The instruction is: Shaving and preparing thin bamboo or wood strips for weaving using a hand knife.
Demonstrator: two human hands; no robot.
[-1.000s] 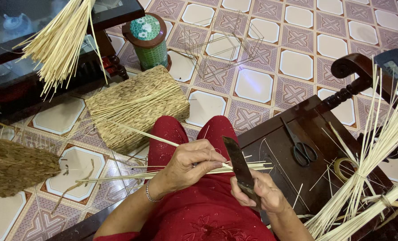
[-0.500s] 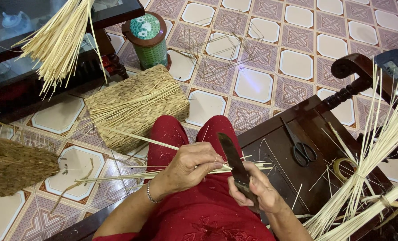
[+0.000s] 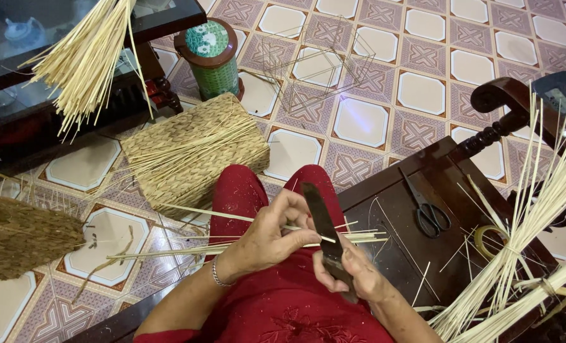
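My right hand [image 3: 352, 273] grips the handle of a dark flat-bladed knife [image 3: 319, 216], its blade pointing up and away from me. My left hand [image 3: 273, 238] pinches a thin pale reed strip [image 3: 232, 218] and holds it against the blade. More loose pale strips [image 3: 187, 249] lie across my lap, which is clothed in red. Their right ends stick out past the knife over the wooden seat.
A woven straw basket [image 3: 191, 152] lies on the tiled floor ahead, a green cylindrical stool [image 3: 212, 60] behind it. Black scissors [image 3: 427, 209] and a tape roll [image 3: 489, 240] rest on the dark wooden bench [image 3: 397, 197]. Reed bundles stand right [image 3: 537, 216] and upper left [image 3: 89, 60]. A wire frame [image 3: 321, 60] lies on the tiles.
The knife blade has tilted more upright and moved slightly left toward my left hand. My left hand keeps its hold on the strip.
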